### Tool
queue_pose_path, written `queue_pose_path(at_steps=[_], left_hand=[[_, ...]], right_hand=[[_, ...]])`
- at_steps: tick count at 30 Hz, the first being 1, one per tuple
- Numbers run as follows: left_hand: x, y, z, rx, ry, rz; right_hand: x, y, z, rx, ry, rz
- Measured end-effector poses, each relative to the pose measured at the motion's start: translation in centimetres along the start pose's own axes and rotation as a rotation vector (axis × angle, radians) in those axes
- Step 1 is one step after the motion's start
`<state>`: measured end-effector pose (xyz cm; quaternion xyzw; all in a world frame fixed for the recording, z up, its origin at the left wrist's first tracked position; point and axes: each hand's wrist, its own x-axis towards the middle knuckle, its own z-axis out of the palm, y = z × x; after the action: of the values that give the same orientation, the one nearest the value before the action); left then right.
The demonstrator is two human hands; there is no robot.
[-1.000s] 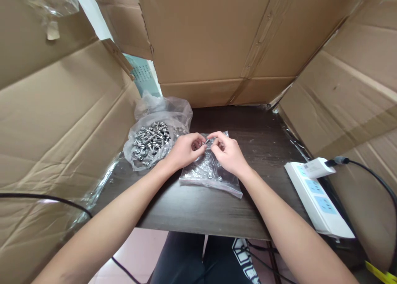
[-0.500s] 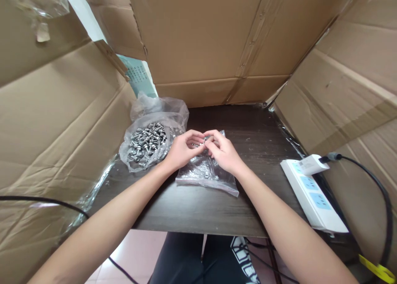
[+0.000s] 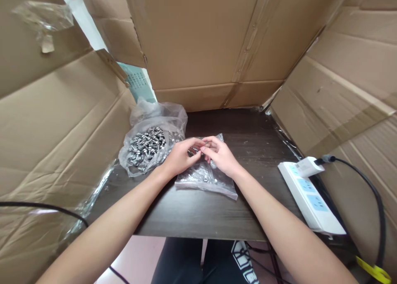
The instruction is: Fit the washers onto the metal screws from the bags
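Observation:
My left hand [image 3: 180,156] is closed in a loose curl, with shiny metal bolts [image 3: 192,152] showing between its thumb and fingers. My right hand [image 3: 219,155] meets it fingertip to fingertip in a pinch; what these fingertips grip is too small and covered to name. Beneath both hands lies a clear zip bag [image 3: 192,177] with a few small metal nuts [image 3: 205,179] on or in it. Left of my left hand, an open plastic bag [image 3: 124,153] holds a heap of silver bolts [image 3: 147,145].
Cardboard walls [image 3: 201,39] enclose the dark wooden table [image 3: 186,217] at the back and sides. A white power strip [image 3: 310,197] with a plugged-in adapter [image 3: 310,167] lies at the right. Black cables [image 3: 376,205] run along both sides.
The whole view has shifted slightly. My hands remain together over the zip bag, with the fingertips turned a little and the right fingers drawn closer around the small piece.

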<state>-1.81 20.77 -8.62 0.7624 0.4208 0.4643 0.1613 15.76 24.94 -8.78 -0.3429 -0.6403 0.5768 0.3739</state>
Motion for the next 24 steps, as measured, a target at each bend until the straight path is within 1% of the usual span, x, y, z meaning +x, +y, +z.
queue_pose_path(at_steps=[2,5,8,11,13,16,24], left_hand=[[-0.03,-0.08,-0.1,0.037,0.006,0.008],[-0.07,-0.13,-0.32,0.109,-0.006,0.001],[-0.1,-0.19,-0.39,0.144,-0.042,-0.027],[-0.1,-0.26,-0.31,0.105,-0.071,-0.069],[-0.08,-0.28,-0.25,0.076,-0.07,-0.082],[-0.07,-0.23,-0.2,0.064,-0.071,-0.055],[0.12,0.07,-0.13,0.043,-0.073,-0.01]], right_hand=[[-0.11,0.25,0.36,-0.034,0.033,-0.045],[-0.48,0.15,0.69,-0.216,0.092,-0.174],[-0.79,-0.2,0.47,-0.357,0.124,-0.234],[-0.8,-0.37,-0.01,-0.396,0.15,-0.218],[-0.71,-0.34,-0.21,-0.368,0.12,-0.209],[-0.63,-0.25,-0.17,-0.352,0.078,-0.21],[-0.66,-0.49,0.07,-0.409,0.055,-0.211]])
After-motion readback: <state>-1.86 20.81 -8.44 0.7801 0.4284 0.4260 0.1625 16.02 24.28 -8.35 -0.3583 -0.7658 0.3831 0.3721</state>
